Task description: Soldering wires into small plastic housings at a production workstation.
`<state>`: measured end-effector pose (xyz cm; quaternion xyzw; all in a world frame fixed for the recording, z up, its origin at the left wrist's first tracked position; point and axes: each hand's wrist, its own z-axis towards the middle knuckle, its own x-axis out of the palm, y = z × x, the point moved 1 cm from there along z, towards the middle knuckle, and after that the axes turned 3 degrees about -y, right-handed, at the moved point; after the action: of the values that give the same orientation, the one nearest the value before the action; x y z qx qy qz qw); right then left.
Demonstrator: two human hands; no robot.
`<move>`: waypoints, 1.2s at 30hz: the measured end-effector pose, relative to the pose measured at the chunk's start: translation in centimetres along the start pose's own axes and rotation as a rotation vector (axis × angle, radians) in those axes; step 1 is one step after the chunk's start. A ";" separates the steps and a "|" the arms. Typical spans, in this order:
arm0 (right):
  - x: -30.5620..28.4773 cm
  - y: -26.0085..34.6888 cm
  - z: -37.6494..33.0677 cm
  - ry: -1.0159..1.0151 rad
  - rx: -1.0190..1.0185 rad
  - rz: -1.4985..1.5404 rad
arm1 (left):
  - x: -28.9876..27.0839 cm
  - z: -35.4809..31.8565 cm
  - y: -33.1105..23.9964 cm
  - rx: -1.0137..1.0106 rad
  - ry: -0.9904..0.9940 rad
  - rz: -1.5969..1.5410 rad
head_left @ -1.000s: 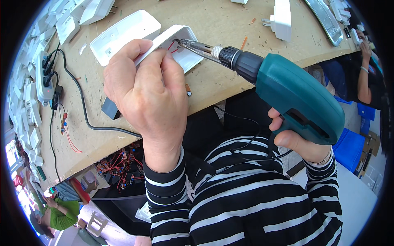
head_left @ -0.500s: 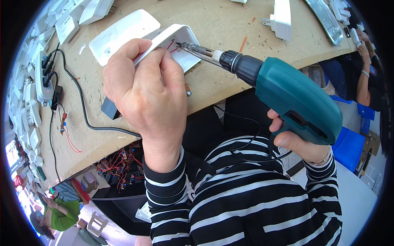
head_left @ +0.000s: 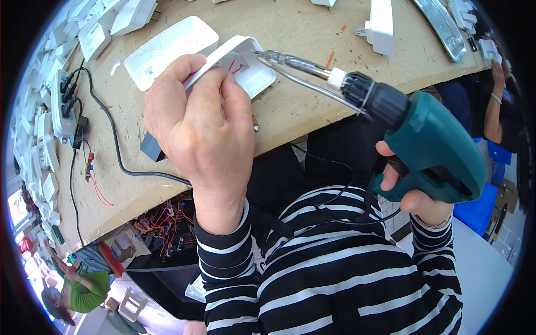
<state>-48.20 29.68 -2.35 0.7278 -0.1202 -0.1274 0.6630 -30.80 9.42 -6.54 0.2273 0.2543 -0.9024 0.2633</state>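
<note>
My left hand (head_left: 204, 120) grips a white plastic housing (head_left: 261, 81) by its near wall, tilted over the workbench. Thin red wires (head_left: 237, 69) show inside it; my fingers hide part of the interior. In my right hand (head_left: 427, 207) is a green soldering gun (head_left: 441, 137), fingers wrapped around its handle near the trigger. Its metal tip (head_left: 268, 54) points left, at the far right rim of the housing, with a thin bent feed tube running beneath it. Behind my left hand lies another white housing shell (head_left: 173, 49), its hollow side up.
A power strip (head_left: 62, 106) with black cables stands at left beside many piled white housings (head_left: 33, 145). A white plug-in adapter (head_left: 382, 28) and metal tray (head_left: 444, 28) lie at the far right. Wired circuit boards (head_left: 164, 229) fill a box below the bench edge. Other people sit at both sides.
The soldering gun has moved right, toward me, and its tip has drawn back from the red wires to the housing's rim. My left hand and the housing have barely shifted.
</note>
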 end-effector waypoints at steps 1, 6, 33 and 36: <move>0.1 0.2 0.3 -0.032 0.008 0.040 | -0.1 0.0 0.1 0.019 0.011 -0.008; -0.6 0.2 0.2 -0.155 -0.036 0.076 | -1.7 0.1 -0.5 0.033 -0.033 -0.016; -9.4 -2.8 1.1 0.032 -0.305 0.443 | -32.1 -15.8 5.8 -1.259 -0.357 -0.226; -9.4 -2.6 2.2 0.093 -0.292 0.431 | -32.5 -15.8 4.4 -1.208 -0.258 0.105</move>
<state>-57.77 31.06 -4.86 0.5873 -0.2221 0.0344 0.7775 0.87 27.02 -2.46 -0.0608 0.6748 -0.6051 0.4181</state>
